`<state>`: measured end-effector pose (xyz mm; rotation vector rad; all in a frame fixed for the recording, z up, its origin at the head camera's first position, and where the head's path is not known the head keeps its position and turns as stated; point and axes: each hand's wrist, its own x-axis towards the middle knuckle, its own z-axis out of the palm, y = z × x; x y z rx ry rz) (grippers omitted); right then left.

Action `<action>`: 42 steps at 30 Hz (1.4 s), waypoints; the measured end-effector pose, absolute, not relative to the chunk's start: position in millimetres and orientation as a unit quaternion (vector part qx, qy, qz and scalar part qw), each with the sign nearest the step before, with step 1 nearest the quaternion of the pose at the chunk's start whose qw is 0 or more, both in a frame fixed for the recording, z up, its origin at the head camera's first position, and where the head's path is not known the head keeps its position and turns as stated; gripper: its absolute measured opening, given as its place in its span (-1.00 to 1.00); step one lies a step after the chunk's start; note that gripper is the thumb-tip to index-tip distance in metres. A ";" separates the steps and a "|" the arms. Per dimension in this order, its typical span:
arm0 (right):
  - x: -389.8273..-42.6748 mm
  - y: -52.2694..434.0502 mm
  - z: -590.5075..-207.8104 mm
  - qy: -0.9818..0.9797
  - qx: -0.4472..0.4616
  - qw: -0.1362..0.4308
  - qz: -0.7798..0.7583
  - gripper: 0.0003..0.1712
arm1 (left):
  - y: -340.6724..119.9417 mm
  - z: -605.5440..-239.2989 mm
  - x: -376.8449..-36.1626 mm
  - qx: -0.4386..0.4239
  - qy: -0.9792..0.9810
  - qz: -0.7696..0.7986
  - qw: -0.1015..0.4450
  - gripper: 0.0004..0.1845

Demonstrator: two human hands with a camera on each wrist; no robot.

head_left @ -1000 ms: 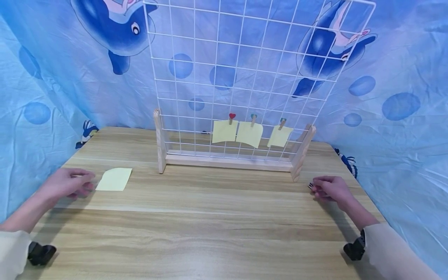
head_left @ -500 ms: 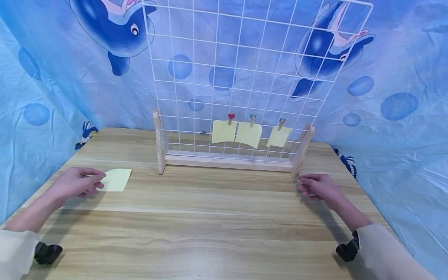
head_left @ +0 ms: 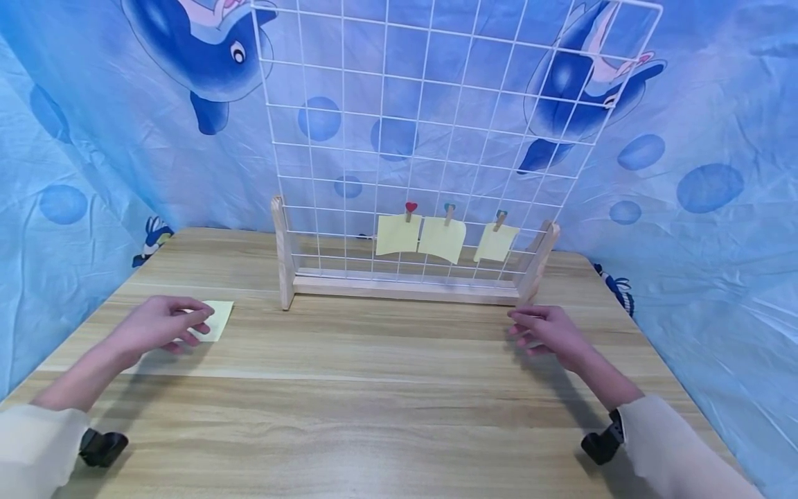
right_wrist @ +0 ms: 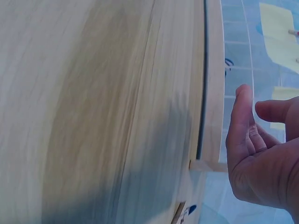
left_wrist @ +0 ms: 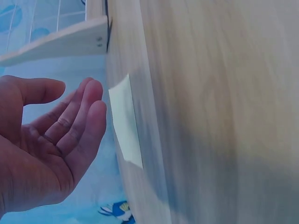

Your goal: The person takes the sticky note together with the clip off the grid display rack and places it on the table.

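Note:
My left hand [head_left: 163, 324] hovers over the left side of the table, its relaxed fingers partly covering a pale yellow sticky note [head_left: 219, 322]. In the left wrist view that note [left_wrist: 125, 122] lies flat, apart from the fingertips. My right hand [head_left: 547, 334] is raised in front of the rack's right foot [head_left: 537, 267], thumb and fingers apart with nothing visible between them. The white wire grid rack [head_left: 405, 283] stands in a wooden base. Three wooden clothespins, one with a red heart [head_left: 410, 209], hold yellow notes [head_left: 397, 235] on its lower right half.
Low in the right wrist view, a small brown and dark blue thing [right_wrist: 182, 212] shows near the table's edge; its kind is unclear. A blue dolphin-print cloth [head_left: 149, 159] hangs behind the wooden table [head_left: 349, 402] and along its sides.
My left hand has moved right, from beside the loose note to over it. My right hand has moved left; a small striped thing seen at its fingertips earlier no longer shows in the head view.

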<state>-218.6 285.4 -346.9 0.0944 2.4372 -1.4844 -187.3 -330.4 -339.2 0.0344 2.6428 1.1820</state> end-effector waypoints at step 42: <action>-225.3 204.5 -352.4 0.782 -0.028 0.156 -0.603 -0.53 | -236.6 -334.2 -212.7 0.079 0.846 0.507 0.142 -0.52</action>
